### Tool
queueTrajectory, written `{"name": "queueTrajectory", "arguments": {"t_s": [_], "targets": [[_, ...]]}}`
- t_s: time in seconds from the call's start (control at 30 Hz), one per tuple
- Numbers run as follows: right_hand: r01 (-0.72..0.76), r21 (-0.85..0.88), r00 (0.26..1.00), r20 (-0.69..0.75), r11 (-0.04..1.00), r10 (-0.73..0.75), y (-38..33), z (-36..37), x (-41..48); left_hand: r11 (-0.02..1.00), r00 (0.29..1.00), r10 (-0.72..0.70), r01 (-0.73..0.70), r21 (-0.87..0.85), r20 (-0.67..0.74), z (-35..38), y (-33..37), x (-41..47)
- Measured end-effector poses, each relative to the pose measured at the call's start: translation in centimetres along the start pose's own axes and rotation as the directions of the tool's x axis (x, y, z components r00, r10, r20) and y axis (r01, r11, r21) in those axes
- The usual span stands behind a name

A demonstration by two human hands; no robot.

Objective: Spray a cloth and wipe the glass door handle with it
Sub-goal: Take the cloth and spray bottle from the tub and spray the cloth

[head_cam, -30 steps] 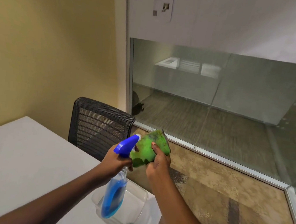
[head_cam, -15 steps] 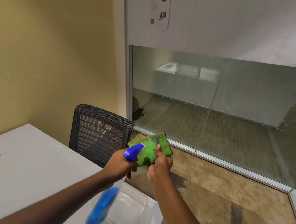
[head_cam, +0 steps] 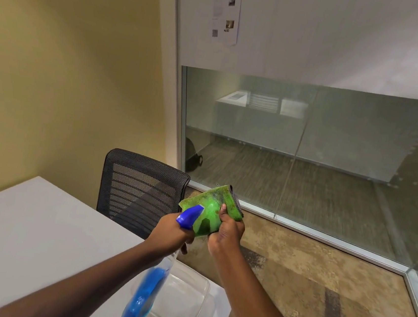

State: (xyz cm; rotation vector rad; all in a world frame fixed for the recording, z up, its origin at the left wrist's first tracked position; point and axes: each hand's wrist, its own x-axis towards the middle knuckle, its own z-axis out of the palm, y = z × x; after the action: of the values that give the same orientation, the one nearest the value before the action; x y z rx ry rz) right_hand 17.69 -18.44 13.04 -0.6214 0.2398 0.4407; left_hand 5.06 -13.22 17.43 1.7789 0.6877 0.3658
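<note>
presently, a green cloth (head_cam: 211,211) is gripped in the right hand (head_cam: 225,233), thumb pressed on its face, held up in front of the body over the carpet edge. a spray bottle (head_cam: 149,285) with blue liquid is clasped at the neck by the left hand (head_cam: 171,234), its blue nozzle (head_cam: 190,215) touching the cloth. a clear plastic container (head_cam: 187,300) is seen on the white table (head_cam: 39,243) below. a mesh chair (head_cam: 137,189) is noted just beside the table.

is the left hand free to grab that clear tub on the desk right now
Probably not: the left hand is wrapped around the spray bottle. The clear tub sits open just below, nothing covering it.
</note>
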Motion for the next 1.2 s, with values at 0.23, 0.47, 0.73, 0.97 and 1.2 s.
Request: {"name": "queueTrajectory", "arguments": {"t_s": [0.23,0.47,0.73,0.97,1.2], "targets": [[-0.007,-0.044,1.000,-0.007,0.999,0.007,0.2,0.1,-0.4,0.998,0.997,0.062,-0.063,-0.022,-0.043,-0.6,-1.2,0.7],[-0.025,-0.046,0.999,-0.044,0.999,0.023,0.1,-0.4,-0.2,0.982,0.993,0.113,-0.114,-0.153,-0.014,-1.9,-3.3,1.4],[-0.026,-0.095,0.998,-0.059,0.995,0.020,0.4,-1.3,0.0,0.968,0.987,0.159,-0.149,-0.202,0.035,-3.4,-6.9,2.6],[-0.057,-0.132,0.998,-0.042,0.990,0.052,0.5,-2.5,0.5,0.980,0.992,0.121,-0.113,-0.164,0.041,-3.3,-10.7,3.9],[-0.087,-0.154,0.995,-0.070,0.984,0.077,1.1,-3.2,0.7,0.982,0.997,0.055,-0.045,-0.185,0.046,-3.3,-13.1,4.9]]}}
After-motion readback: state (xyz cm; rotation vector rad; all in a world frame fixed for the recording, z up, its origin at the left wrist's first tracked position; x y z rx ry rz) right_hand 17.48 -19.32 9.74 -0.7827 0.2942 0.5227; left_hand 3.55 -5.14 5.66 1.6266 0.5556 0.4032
